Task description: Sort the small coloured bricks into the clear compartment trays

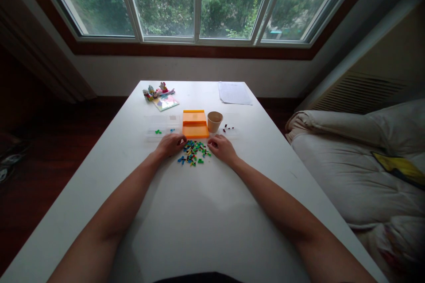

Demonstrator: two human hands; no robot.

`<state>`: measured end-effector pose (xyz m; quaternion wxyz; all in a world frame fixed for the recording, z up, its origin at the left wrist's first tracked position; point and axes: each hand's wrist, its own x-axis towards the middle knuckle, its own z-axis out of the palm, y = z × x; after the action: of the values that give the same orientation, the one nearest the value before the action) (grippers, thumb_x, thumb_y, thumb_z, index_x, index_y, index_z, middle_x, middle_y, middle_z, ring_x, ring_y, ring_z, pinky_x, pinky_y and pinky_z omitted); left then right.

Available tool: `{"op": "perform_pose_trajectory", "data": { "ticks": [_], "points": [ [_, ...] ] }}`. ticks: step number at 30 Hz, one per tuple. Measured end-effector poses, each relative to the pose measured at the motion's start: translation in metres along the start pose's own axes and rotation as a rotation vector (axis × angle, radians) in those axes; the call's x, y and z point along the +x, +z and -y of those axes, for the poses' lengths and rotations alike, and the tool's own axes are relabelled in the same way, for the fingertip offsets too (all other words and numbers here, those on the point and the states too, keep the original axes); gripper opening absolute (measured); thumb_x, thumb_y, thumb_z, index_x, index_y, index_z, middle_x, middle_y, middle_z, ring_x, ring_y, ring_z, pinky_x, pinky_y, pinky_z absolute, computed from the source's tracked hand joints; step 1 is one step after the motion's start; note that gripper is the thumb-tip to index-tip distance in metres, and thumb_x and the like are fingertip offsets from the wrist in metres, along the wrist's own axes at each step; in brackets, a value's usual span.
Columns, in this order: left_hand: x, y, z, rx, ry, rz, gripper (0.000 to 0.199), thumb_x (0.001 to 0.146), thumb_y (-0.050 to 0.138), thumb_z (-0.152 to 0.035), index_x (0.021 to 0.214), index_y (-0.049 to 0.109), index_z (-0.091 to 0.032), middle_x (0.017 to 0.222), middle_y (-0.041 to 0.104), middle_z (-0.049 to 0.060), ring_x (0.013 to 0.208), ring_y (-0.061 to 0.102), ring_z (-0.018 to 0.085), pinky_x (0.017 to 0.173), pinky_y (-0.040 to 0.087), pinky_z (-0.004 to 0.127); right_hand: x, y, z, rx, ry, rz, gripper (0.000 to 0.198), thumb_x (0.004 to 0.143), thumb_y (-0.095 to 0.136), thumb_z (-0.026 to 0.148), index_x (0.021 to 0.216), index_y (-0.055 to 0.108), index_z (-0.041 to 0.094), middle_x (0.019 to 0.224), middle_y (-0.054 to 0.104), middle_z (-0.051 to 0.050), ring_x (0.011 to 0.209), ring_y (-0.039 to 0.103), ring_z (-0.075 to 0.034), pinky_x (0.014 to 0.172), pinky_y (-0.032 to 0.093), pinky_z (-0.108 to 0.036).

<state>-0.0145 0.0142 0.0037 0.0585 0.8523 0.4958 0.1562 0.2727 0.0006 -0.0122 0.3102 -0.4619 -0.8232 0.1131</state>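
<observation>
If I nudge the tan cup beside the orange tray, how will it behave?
The tan cup looks thin-rimmed, so it's probably light and may dent if squeezed. Its taper toward a narrower base suggests it could tip when pushed high.

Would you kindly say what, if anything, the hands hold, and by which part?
It cannot be told: the left hand and right hand flank the brick pile, detail too small.
</observation>
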Motion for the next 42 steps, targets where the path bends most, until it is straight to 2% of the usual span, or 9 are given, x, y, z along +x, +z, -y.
{"op": "perform_pose_trajectory", "data": {
  "ticks": [8, 17, 21, 26, 30, 32, 35, 38, 42],
  "points": [
    [0.001, 0.004, 0.001, -0.025, -0.009, -0.011, 0.022, 0.092, 0.055, -0.038, 0.096, 0.072, -0.024, 0.076, 0.068, 0.001, 0.065, 0.059, 0.016, 0.063, 0.037, 0.027, 0.002, 0.007, 0.009, -0.013, -0.015, 0.022, 0.004, 0.088, 0.07, 0.024, 0.091, 0.07, 0.023, 0.085, 0.062, -0.002, 0.082, 0.052, -0.017, 0.075, 0.038, -0.029],
    [0.001, 0.006, 0.004, -0.024, -0.013, -0.027, 0.023, 0.092, 0.054, -0.036, 0.098, 0.074, -0.027, 0.076, 0.069, 0.001, 0.067, 0.06, 0.017, 0.064, 0.038, 0.027, 0.003, 0.007, 0.006, -0.001, -0.007, 0.017, 0.003, 0.085, 0.07, 0.019, 0.084, 0.069, 0.023, 0.084, 0.064, -0.002, 0.082, 0.054, -0.017, 0.074, 0.039, -0.028],
    [0.001, 0.003, 0.003, -0.023, -0.018, -0.028, 0.024, 0.092, 0.054, -0.036, 0.101, 0.074, -0.026, 0.079, 0.07, 0.002, 0.071, 0.062, 0.018, 0.066, 0.041, 0.028, 0.007, -0.004, -0.003, 0.0, 0.047, -0.092, 0.005, 0.088, 0.065, 0.02, 0.088, 0.069, 0.022, 0.08, 0.064, -0.002, 0.08, 0.055, -0.018, 0.075, 0.041, -0.029],
    [0.0, 0.0, 0.0, -0.025, -0.015, -0.035, 0.024, 0.093, 0.053, -0.037, 0.101, 0.073, -0.025, 0.08, 0.07, 0.002, 0.072, 0.062, 0.018, 0.067, 0.042, 0.028, 0.019, -0.024, -0.032, -0.068, 0.223, -0.309, 0.013, 0.09, 0.058, 0.025, 0.094, 0.07, 0.021, 0.079, 0.065, -0.004, 0.076, 0.054, -0.02, 0.074, 0.039, -0.032],
    [0.001, 0.001, -0.006, -0.028, 0.002, -0.045, 0.024, 0.093, 0.053, -0.034, 0.103, 0.073, -0.025, 0.087, 0.072, 0.003, 0.076, 0.063, 0.018, 0.071, 0.044, 0.028, 0.023, -0.033, -0.05, -0.175, 0.331, -0.464, 0.019, 0.091, 0.057, 0.031, 0.103, 0.068, 0.021, 0.08, 0.065, -0.004, 0.085, 0.054, -0.023, 0.083, 0.035, -0.036],
    [0.001, 0.002, -0.01, -0.031, 0.01, -0.045, 0.024, 0.094, 0.053, -0.033, 0.104, 0.072, -0.025, 0.089, 0.073, 0.003, 0.078, 0.064, 0.018, 0.073, 0.044, 0.028, 0.022, -0.034, -0.054, -0.187, 0.354, -0.492, 0.022, 0.091, 0.056, 0.03, 0.107, 0.067, 0.02, 0.084, 0.065, -0.005, 0.089, 0.053, -0.024, 0.085, 0.034, -0.037],
    [0.001, 0.002, -0.014, -0.046, 0.038, -0.043, 0.025, 0.094, 0.052, -0.032, 0.107, 0.072, -0.025, 0.094, 0.073, 0.004, 0.081, 0.064, 0.018, 0.076, 0.045, 0.029, 0.019, -0.032, -0.052, -0.149, 0.314, -0.444, 0.018, 0.091, 0.054, 0.026, 0.1, 0.068, 0.02, 0.086, 0.065, -0.006, 0.088, 0.053, -0.024, 0.086, 0.036, -0.038],
    [0.002, 0.0, -0.018, -0.05, 0.07, -0.04, 0.025, 0.095, 0.051, -0.031, 0.11, 0.071, -0.025, 0.096, 0.072, 0.004, 0.083, 0.064, 0.019, 0.078, 0.046, 0.03, 0.016, -0.026, -0.042, -0.063, 0.212, -0.358, 0.016, 0.091, 0.054, 0.022, 0.096, 0.069, 0.019, 0.086, 0.066, -0.007, 0.084, 0.055, -0.023, 0.084, 0.04, -0.037],
    [0.003, -0.001, -0.024, -0.028, 0.121, -0.039, 0.025, 0.095, 0.052, -0.032, 0.111, 0.071, -0.026, 0.098, 0.068, 0.006, 0.09, 0.062, 0.02, 0.078, 0.046, 0.031, 0.008, -0.016, -0.024, 0.04, 0.052, -0.136, 0.014, 0.089, 0.056, 0.019, 0.095, 0.069, 0.021, 0.085, 0.066, -0.005, 0.079, 0.056, -0.02, 0.075, 0.044, -0.031]
  ]
}}
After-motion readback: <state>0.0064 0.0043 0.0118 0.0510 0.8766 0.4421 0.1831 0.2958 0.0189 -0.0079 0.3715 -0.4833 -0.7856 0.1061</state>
